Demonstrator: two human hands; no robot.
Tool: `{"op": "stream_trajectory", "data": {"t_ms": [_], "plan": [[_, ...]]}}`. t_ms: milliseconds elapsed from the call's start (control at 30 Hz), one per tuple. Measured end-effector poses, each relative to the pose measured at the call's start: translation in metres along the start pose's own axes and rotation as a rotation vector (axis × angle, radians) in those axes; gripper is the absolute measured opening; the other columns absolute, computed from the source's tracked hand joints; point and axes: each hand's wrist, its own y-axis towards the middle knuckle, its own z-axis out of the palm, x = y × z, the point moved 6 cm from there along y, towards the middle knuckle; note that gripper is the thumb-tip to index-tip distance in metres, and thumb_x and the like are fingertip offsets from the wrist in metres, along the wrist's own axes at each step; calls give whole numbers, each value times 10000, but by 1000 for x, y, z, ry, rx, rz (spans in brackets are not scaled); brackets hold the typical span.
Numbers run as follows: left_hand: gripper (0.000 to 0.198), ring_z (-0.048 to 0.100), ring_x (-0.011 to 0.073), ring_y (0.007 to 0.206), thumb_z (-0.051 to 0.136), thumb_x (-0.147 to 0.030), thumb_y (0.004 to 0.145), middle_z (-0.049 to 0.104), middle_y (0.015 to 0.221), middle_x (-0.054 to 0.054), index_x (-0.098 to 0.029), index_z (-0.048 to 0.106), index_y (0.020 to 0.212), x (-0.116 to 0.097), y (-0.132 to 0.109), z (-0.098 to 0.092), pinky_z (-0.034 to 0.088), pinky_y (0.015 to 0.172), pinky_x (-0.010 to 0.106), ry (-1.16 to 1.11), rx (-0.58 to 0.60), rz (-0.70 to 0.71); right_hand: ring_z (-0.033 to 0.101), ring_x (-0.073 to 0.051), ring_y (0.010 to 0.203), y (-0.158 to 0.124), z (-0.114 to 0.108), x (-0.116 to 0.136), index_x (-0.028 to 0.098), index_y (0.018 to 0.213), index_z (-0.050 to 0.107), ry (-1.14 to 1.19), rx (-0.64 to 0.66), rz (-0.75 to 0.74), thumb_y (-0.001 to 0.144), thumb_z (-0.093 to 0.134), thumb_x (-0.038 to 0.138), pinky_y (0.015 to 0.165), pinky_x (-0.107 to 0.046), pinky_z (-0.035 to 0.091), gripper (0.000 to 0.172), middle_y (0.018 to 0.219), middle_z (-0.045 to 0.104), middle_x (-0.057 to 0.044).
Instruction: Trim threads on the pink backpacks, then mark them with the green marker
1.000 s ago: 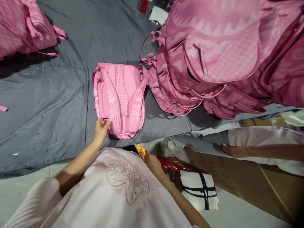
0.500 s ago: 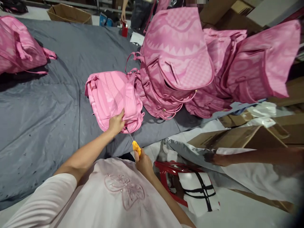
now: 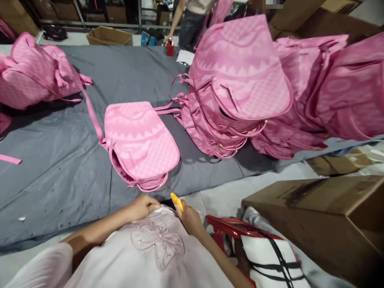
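A pink backpack [image 3: 141, 140] lies on the grey cloth-covered table in front of me, its patterned front facing up and a side opening gaping at the left. Both my hands are apart from it, nearer my body. My left hand [image 3: 144, 207] is closed, fingers pinched at the hem of my light shirt [image 3: 162, 211]. In my closed right hand [image 3: 190, 219] is a yellow-handled tool [image 3: 177, 202] with a thin metal shaft, like a screwdriver. The shaft points toward the backpack's near edge; its tip is blurred.
Stacked pink backpacks [image 3: 234, 76] stand to the right, more pink bags [image 3: 39, 76] at left. Below on the right are a red stool [image 3: 216, 230] and a cardboard box [image 3: 300, 216]. Across the table [image 3: 126, 72], another person's hand [image 3: 168, 40] is at a small red object [image 3: 170, 48].
The near backpack has been turned over, from strap side to patterned front. My left hand has come off it to my shirt. The other person's arm at right is gone from view.
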Motion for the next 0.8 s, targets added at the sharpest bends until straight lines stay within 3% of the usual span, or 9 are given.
{"op": "stream_trajectory", "data": {"t_ms": [33,100,167,233,333,467,533,633,800], "plan": [[494,685,309,1060,862,-436,590,754,1095,108,-220,759,1022,0,-5,-9,541,958,460,127,16,40,734,-272,868,5,3,0,161,1162,598,-8,31,1,1008,403,379,646,-289,410,330,940,764,-126],[750,429,374,1418,857,-326,634,506,1500,160,-225,624,1339,-2,-2,-28,345,1165,552,506,-25,147,728,-279,901,11,5,-1,151,1149,601,1,54,-17,1016,376,384,678,-300,425,350,972,758,-139],[918,245,405,1508,837,-211,638,304,1616,179,-206,476,1481,-5,12,-41,246,1204,598,904,-88,243,725,-287,903,10,4,-6,142,1149,597,15,72,-19,1013,357,391,685,-311,436,371,968,754,-147],[811,395,372,1446,744,-99,675,439,1544,171,-197,522,1449,-8,30,-52,362,1164,523,1068,-143,269,722,-279,861,4,0,-11,144,1136,590,30,91,-23,1006,332,405,668,-312,443,389,912,751,-138],[612,693,262,1125,558,-32,746,719,1235,101,-218,649,1321,-30,53,-68,544,941,350,1055,-237,266,691,-243,707,-11,-11,-10,160,1075,570,185,52,-81,997,249,478,619,-306,442,458,742,715,-91],[489,745,247,904,532,-113,770,788,966,67,-212,717,1211,-90,72,-85,545,789,311,1020,-356,341,596,-199,535,-25,-32,12,206,903,523,538,-117,-266,963,218,593,560,-296,424,497,574,609,-29],[438,739,221,829,546,-135,745,784,886,47,-206,745,1129,-118,78,-87,526,742,276,1003,-376,396,569,-186,509,-24,-43,17,214,861,501,606,-184,-278,964,227,603,538,-290,414,487,570,592,-24],[322,684,163,642,528,-161,732,749,738,23,-184,759,955,-149,80,-68,471,613,233,918,-337,588,599,-200,563,-4,-65,19,169,941,556,476,-207,-181,990,254,570,539,-294,412,505,645,635,-61],[213,616,136,540,480,-218,796,680,606,2,-195,687,755,-182,57,20,418,547,244,813,-91,1052,666,-203,820,74,-112,45,141,1094,640,180,-145,-204,1009,483,431,726,-332,534,340,918,693,-87]]}}
